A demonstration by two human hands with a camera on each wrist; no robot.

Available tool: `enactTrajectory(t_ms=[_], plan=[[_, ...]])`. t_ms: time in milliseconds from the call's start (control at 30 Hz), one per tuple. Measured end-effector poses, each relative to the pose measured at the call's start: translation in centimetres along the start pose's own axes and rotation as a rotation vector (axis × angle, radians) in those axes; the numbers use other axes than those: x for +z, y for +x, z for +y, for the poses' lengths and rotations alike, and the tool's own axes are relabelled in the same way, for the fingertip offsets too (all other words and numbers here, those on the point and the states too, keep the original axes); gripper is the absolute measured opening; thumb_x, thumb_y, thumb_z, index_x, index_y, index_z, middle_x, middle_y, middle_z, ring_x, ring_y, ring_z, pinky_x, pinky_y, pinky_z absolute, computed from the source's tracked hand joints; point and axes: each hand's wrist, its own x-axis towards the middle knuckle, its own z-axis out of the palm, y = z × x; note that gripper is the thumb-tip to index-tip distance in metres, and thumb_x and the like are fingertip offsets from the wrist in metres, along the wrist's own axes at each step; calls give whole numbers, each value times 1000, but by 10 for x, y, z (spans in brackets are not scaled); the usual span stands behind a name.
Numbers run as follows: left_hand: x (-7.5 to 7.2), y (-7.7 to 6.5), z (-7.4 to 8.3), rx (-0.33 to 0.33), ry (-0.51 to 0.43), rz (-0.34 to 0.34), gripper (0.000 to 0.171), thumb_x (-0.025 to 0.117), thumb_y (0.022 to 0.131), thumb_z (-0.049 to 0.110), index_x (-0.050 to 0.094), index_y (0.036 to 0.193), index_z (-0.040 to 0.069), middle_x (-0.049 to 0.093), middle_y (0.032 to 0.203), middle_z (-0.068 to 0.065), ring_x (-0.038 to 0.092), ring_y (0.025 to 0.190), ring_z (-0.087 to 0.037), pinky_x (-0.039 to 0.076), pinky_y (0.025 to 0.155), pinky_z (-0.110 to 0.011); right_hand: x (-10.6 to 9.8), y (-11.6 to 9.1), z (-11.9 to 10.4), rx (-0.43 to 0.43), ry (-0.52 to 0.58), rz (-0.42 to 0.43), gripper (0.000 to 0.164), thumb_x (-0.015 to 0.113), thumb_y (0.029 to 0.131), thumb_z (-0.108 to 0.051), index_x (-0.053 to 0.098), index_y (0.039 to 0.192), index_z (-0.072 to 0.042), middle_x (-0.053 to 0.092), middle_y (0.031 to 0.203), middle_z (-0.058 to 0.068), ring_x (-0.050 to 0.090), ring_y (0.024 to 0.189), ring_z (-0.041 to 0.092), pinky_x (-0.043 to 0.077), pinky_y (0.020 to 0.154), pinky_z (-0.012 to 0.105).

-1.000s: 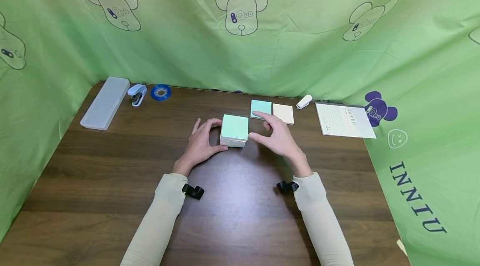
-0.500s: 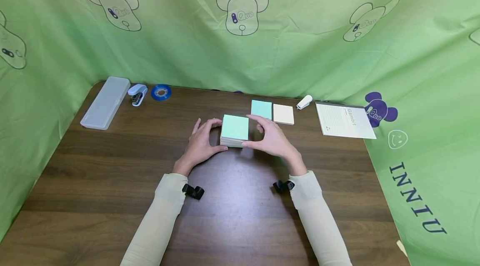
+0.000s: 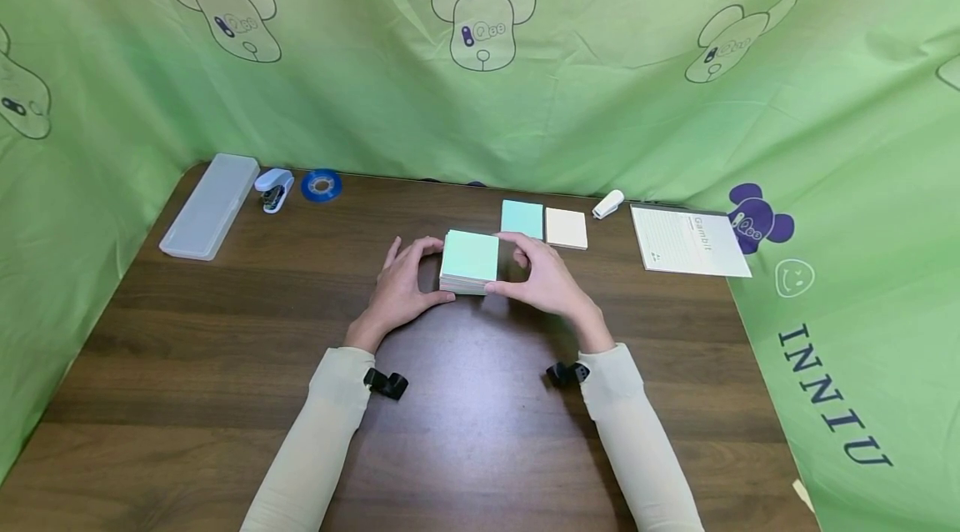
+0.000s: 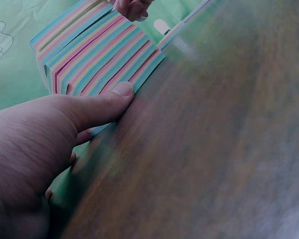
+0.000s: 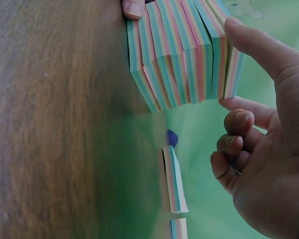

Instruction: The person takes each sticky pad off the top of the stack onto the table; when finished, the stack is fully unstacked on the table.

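Note:
Between the two hands stands a squared stack of sticky note pads [image 3: 467, 285], mint green on top, with pink, yellow and blue layers along its sides. My left hand [image 3: 400, 286] grips the bottom of the stack, thumb [image 4: 122, 89] at the near lower edge and index finger round the far side. With thumb [image 5: 239, 35] and index finger, my right hand [image 3: 551, 278] pinches the uppermost pad [image 3: 471, 253] at its right side. The other right fingers curl inward, away from the pads. In the right wrist view the upper pads sit slightly askew, with thin gaps between them.
Behind the right hand lie a turquoise sticky pad [image 3: 522, 218] and a cream one [image 3: 566, 228]. Along the back are a pencil case [image 3: 210, 207], a stapler [image 3: 275, 188], a blue tape roll [image 3: 322, 185], a small white object [image 3: 608, 203] and a notepad [image 3: 690, 240]. A green curtain [image 3: 360, 98] hangs behind.
My right hand has moved left and in toward the stack, its thumb and index finger now on the top pad. That pad has shifted very slightly right. The left hand has stayed put.

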Motion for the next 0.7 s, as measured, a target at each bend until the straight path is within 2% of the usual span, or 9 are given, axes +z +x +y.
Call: enactTrajectory(t_ms=[133,333,500,700], plan=[[0,0,0,-6,3,-2,91,103,81,21,51,154,8,66,151,-13,56,148,-30,2,140,-52,-1,-2,2,-11,-8,14,82,97,84,-35,62,154,-10,46,91,6,45,88,23,36,82,40],[0,0,0,-9,4,-3,91,104,80,21,51,154,9,66,151,-13,56,148,-30,2,140,-52,-3,-4,6,-12,-16,12,83,98,84,-35,62,154,-11,50,92,11,45,87,24,36,81,39],[0,-1,0,-6,0,0,91,104,80,20,51,154,8,66,150,-13,56,148,-30,2,140,-53,-3,-3,6,-21,-19,2,91,97,83,-39,57,160,-11,46,91,9,44,87,24,35,81,40],[0,-1,0,8,3,4,92,104,80,21,51,154,9,66,150,-13,57,148,-30,3,140,-53,-1,1,-1,-10,-28,7,98,98,81,-45,55,163,-14,54,99,15,49,94,28,39,83,41]])
